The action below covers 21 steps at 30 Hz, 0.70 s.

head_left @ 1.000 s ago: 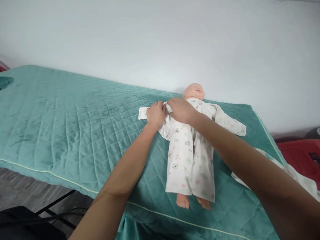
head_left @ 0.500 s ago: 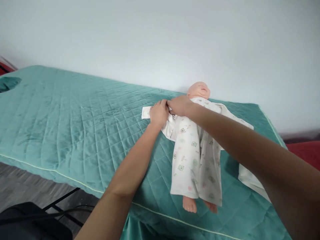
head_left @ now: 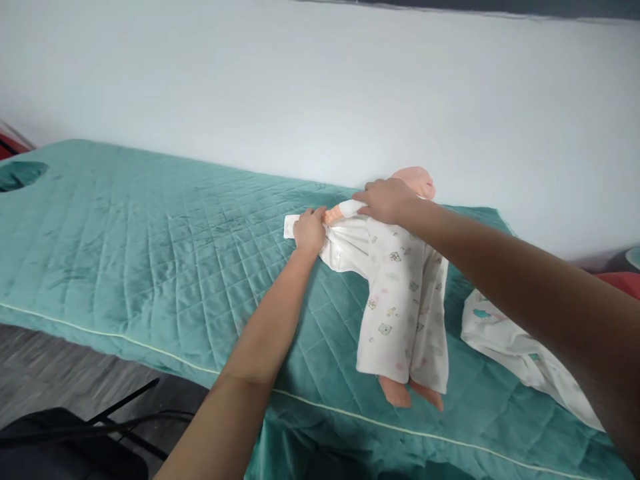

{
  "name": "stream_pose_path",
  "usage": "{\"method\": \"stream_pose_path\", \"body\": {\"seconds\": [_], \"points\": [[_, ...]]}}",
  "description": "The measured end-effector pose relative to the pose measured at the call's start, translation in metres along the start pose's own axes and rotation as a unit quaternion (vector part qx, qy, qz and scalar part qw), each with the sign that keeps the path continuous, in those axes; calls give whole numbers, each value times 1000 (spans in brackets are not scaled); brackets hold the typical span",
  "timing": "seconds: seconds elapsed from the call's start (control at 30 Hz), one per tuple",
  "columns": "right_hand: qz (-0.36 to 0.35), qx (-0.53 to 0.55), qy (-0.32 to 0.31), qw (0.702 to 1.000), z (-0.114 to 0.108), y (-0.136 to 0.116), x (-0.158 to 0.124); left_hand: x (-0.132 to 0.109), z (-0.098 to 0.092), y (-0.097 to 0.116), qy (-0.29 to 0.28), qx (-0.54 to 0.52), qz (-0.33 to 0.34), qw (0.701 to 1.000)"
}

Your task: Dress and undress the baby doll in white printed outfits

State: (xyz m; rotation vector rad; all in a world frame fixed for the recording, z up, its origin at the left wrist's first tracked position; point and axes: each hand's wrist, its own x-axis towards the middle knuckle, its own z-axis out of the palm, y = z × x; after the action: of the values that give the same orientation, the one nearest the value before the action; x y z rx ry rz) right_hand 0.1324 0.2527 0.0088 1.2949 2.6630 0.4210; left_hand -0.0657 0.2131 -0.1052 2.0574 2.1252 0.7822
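A baby doll (head_left: 419, 181) in a white printed sleepsuit (head_left: 400, 293) lies on a teal quilted table cover (head_left: 150, 227), rolled towards its side with its feet near the front edge. My left hand (head_left: 309, 230) is closed on the empty sleeve of the sleepsuit, pinning it to the cover. My right hand (head_left: 386, 200) grips the doll at the shoulder, over the garment. A bare doll arm (head_left: 333, 215) shows between my two hands.
Another white garment with teal print (head_left: 515, 347) lies on the cover to the right of the doll. A white wall runs behind the table. Dark legs and a black object (head_left: 60, 447) sit on the floor below left.
The doll has been tipped from its back towards its side, its legs swinging right. My right hand moved up to the shoulder, and a bare doll arm now shows out of the sleeve.
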Motion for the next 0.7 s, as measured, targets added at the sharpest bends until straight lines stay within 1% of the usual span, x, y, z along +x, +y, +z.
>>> {"method": "stream_pose_path", "body": {"seconds": [0.1,0.2,0.27,0.3,0.37,0.4,0.47,0.53,0.63,0.7], "points": [[6,14,-4,1000,-3,-4,-1,-2,-3,1,8,18,-6,1000],[15,62,-7,998,-3,-13,4,-4,-10,7,40,57,6,998],[16,77,-21,997,-1,-20,9,-4,-13,13,59,91,54,993],[11,79,-28,996,0,-24,12,-4,-14,16,58,102,86,989],[-4,84,-33,996,2,-29,15,-3,-13,20,31,112,134,984],[-11,94,-27,995,4,-30,15,-3,-12,21,15,115,143,983],[-14,132,2,991,6,-27,12,-3,-8,21,-6,120,135,984],[-3,183,48,982,7,-18,4,-3,-6,19,-6,125,120,985],[25,248,123,961,9,2,-18,-4,-5,17,3,127,112,986],[58,284,174,941,15,15,-37,-4,-7,15,7,126,106,986]]}}
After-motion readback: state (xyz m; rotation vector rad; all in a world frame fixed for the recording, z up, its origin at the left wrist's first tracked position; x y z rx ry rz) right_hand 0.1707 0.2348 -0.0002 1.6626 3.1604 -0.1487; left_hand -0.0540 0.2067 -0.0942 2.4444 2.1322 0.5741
